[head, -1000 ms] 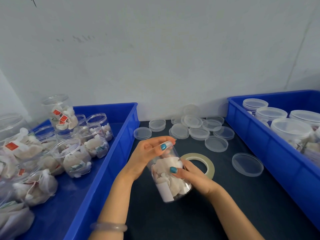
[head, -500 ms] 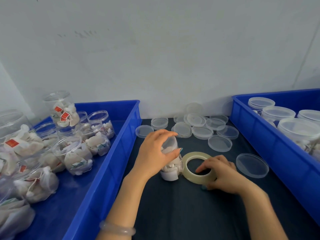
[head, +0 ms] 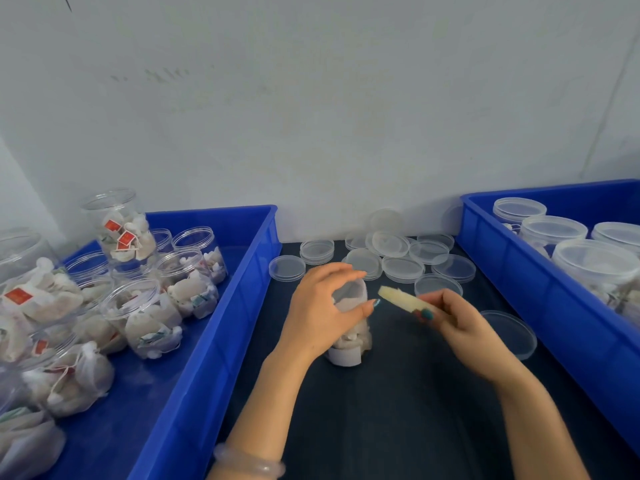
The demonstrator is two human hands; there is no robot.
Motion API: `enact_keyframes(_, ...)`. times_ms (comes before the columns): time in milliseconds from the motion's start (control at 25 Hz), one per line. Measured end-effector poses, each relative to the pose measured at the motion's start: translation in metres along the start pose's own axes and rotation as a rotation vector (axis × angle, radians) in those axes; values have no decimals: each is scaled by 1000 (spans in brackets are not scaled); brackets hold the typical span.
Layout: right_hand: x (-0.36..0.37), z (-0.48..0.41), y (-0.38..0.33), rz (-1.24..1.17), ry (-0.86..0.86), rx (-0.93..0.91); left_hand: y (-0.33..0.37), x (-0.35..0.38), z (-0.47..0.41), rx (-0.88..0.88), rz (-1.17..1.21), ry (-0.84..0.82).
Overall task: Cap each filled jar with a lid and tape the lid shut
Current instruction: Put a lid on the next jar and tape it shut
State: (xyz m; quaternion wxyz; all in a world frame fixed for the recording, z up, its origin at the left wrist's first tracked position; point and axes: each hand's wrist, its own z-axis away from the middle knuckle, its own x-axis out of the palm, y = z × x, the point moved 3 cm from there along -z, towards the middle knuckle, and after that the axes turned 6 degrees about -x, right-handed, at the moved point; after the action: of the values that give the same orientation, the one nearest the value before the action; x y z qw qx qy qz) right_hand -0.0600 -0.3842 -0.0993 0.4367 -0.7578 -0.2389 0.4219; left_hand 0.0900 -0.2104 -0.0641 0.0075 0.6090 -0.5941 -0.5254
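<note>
Half a second ago the pale yellowish roll of clear tape (head: pixel 403 300) lay flat on the dark mat (head: pixel 398 420) under my right hand (head: pixel 457 323); now that hand pinches it at the near rim and holds it up, edge-on, just beside the jar. My left hand (head: pixel 323 311) matches the earlier picture, cupped over the top of the small clear plastic jar packed with white sachets (head: pixel 349 344), pressing it upright on the mat between the two blue plastic bins (head: pixel 242 292). I cannot tell whether its lid is fully seated, since my palm hides it.

As I judge it, the risks are these: a crooked lid taped in place, the tape end sticking to my fingers or folding on itself, or the light jar tipping if I pull tape while my hold loosens.
</note>
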Motion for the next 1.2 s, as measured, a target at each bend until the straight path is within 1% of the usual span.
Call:
enact_keyframes(80,0,2,-9,-182,19,-46,8,3,-3,51,-64,2)
enact_keyframes(120,-1,3,-13,-235,21,-70,12,3,-3,116,-145,41)
enact_keyframes(200,-1,4,-17,-282,16,-103,20,4,1,251,-297,150)
enact_keyframes(240,-1,4,-18,-276,11,-119,24,6,3,286,-305,202)
enact_keyframes(360,6,4,-23,-280,-16,-158,35,12,8,283,-207,344)
enact_keyframes(520,10,4,-29,-338,45,-198,44,18,16,258,-37,529)
enact_keyframes(600,11,3,-29,-309,79,-207,45,21,21,244,-3,592)
enact_keyframes(680,15,4,-29,-263,116,-225,42,22,23,231,-6,619)
enact_keyframes(760,17,5,-30,-161,170,-237,43,21,25,238,-15,606)
enact_keyframes(800,16,5,-27,-15,209,-255,45,20,28,240,-21,595)
enact_keyframes(840,14,6,-25,204,257,-285,47,17,30,217,-21,598)
enact_keyframes(880,12,7,-25,420,306,-317,49,12,31,165,-11,616)
enact_keyframes(920,11,7,-24,537,351,-332,50,6,31,99,3,640)
enact_keyframes(960,9,7,-25,519,388,-333,50,0,29,41,18,644)
enact_keyframes(1000,9,8,-28,437,411,-328,48,-4,26,4,29,614)
enact_keyframes(1080,14,7,-31,350,412,-356,48,-6,22,-3,0,480)
enact_keyframes(1160,21,6,-34,342,379,-398,50,-1,22,6,-113,300)
enact_keyframes(1200,23,7,-34,325,373,-413,50,4,23,-1,-152,242)
